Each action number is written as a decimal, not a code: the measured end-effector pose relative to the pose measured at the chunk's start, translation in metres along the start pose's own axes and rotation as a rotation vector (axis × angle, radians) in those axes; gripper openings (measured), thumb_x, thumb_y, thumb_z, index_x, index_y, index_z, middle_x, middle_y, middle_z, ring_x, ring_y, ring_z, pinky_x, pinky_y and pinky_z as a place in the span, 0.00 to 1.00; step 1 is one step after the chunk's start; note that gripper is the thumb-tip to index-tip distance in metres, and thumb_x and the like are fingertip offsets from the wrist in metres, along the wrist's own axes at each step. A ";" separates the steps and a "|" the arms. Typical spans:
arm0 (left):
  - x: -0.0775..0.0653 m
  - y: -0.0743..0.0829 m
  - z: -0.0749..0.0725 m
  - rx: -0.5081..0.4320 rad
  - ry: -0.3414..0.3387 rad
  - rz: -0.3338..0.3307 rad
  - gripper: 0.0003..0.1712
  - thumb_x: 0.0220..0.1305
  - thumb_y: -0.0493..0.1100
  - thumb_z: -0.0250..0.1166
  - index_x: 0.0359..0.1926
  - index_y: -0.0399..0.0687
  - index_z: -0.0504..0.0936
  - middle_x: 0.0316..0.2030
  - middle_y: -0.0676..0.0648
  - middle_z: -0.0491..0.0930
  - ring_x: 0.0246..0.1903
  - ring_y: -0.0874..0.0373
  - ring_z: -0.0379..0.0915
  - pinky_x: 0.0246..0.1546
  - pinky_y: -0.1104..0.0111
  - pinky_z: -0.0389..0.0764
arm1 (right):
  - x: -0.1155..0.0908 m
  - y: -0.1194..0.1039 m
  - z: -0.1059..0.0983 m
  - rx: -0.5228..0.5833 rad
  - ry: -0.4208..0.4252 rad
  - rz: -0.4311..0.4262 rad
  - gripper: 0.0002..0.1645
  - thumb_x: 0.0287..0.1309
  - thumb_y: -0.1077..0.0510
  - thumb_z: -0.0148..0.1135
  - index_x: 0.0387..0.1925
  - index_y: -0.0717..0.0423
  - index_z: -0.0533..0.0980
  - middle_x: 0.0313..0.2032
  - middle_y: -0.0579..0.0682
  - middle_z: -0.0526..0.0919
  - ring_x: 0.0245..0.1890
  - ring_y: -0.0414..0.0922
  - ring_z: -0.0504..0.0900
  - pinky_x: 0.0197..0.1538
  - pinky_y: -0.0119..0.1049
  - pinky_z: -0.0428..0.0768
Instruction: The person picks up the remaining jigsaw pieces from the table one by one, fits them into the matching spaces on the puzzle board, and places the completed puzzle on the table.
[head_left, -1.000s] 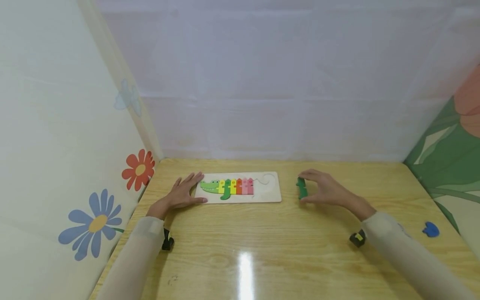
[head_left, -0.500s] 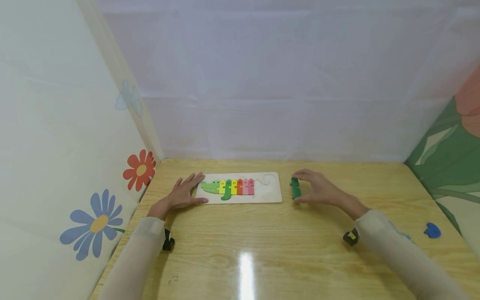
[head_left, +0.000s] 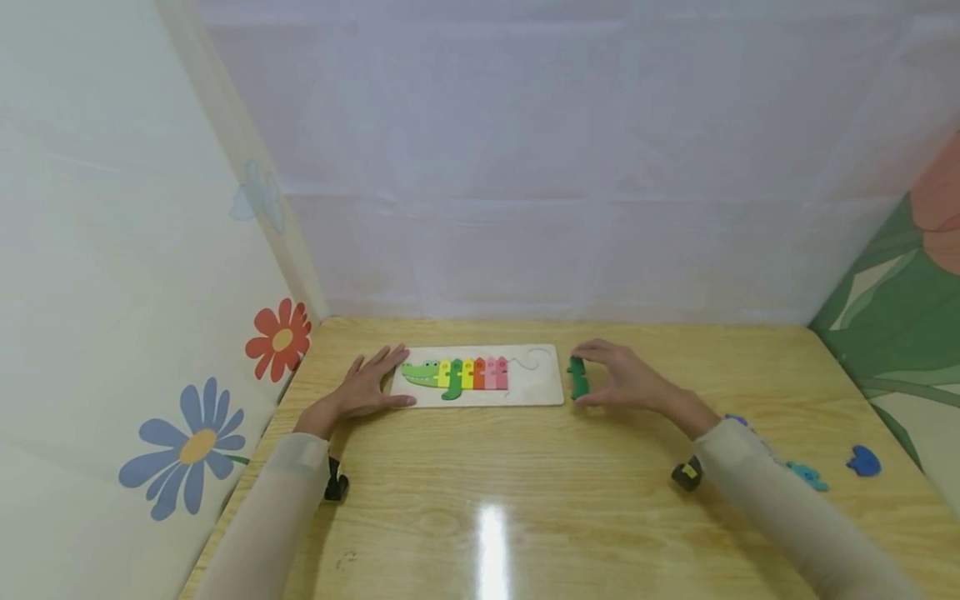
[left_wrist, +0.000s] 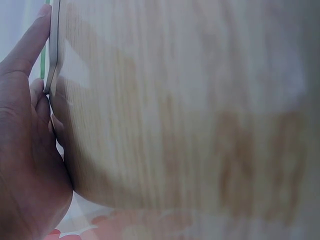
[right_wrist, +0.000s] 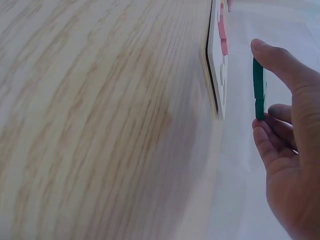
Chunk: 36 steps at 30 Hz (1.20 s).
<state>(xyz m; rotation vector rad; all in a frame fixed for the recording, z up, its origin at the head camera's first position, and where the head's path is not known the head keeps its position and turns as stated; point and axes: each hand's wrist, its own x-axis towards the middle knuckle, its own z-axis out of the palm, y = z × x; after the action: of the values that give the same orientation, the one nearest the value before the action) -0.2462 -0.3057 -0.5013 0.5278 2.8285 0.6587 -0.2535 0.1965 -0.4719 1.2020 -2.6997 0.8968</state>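
Observation:
A pale wooden puzzle board (head_left: pixel 536 387) lies on the table, with a crocodile's green head (head_left: pixel 420 375) and several yellow, green, red and pink body pieces set in it. Bare outlines of a tail show at its right end. My left hand (head_left: pixel 363 389) rests over the board's left end, thumb at the front edge, fingers spread. Just off the right end, my right hand (head_left: pixel 626 382) pinches a dark green puzzle piece (head_left: pixel 579 379) between thumb and fingertips. In the right wrist view this green piece (right_wrist: pixel 258 90) is held above the table, apart from the board (right_wrist: pixel 215 75).
On the right of the table (head_left: pixel 420 500) lie a dark blue piece (head_left: pixel 864 461) and a light blue piece (head_left: pixel 807 475). Another blue piece (head_left: pixel 737 418) peeks out beside the right sleeve. White cloth walls stand behind and at the left.
My right hand has moved left with the green piece, closer to the board's right end. Its sleeve now uncovers blue pieces on the table. My left hand stays where it was.

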 end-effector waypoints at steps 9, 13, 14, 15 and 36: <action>-0.001 0.000 -0.001 0.009 0.001 0.002 0.62 0.65 0.67 0.71 0.85 0.43 0.51 0.84 0.38 0.48 0.83 0.35 0.37 0.77 0.33 0.32 | 0.010 -0.008 0.004 0.017 -0.018 0.009 0.51 0.44 0.50 0.89 0.66 0.71 0.76 0.64 0.63 0.81 0.65 0.61 0.79 0.70 0.58 0.75; -0.001 0.000 -0.001 0.005 0.001 0.004 0.62 0.65 0.67 0.71 0.85 0.43 0.51 0.84 0.38 0.48 0.83 0.35 0.37 0.77 0.33 0.32 | 0.015 -0.010 0.005 0.014 -0.025 0.014 0.52 0.45 0.50 0.88 0.67 0.70 0.75 0.65 0.63 0.80 0.67 0.61 0.78 0.71 0.58 0.74; -0.001 -0.001 -0.001 0.004 0.002 0.005 0.61 0.65 0.67 0.71 0.85 0.43 0.51 0.84 0.38 0.48 0.83 0.35 0.37 0.77 0.33 0.32 | 0.017 -0.011 0.006 0.017 -0.027 0.015 0.52 0.45 0.50 0.88 0.67 0.70 0.75 0.65 0.63 0.80 0.67 0.61 0.78 0.71 0.58 0.74; -0.001 -0.001 -0.001 0.004 0.002 0.005 0.61 0.65 0.67 0.71 0.85 0.43 0.51 0.84 0.38 0.48 0.83 0.35 0.37 0.77 0.32 0.32 | 0.018 -0.011 0.006 0.020 -0.028 0.018 0.52 0.45 0.50 0.88 0.67 0.70 0.75 0.65 0.63 0.80 0.67 0.61 0.78 0.71 0.58 0.73; 0.001 0.000 -0.002 -0.009 -0.013 -0.007 0.61 0.64 0.65 0.73 0.85 0.42 0.52 0.84 0.38 0.48 0.83 0.34 0.37 0.77 0.33 0.31 | 0.035 -0.016 0.021 0.010 -0.048 0.041 0.53 0.49 0.43 0.85 0.69 0.67 0.74 0.67 0.60 0.79 0.68 0.59 0.77 0.71 0.58 0.74</action>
<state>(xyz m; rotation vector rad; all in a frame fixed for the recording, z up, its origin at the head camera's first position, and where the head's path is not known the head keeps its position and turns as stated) -0.2475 -0.3063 -0.4994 0.5187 2.8126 0.6639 -0.2635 0.1536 -0.4724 1.1892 -2.7706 0.8983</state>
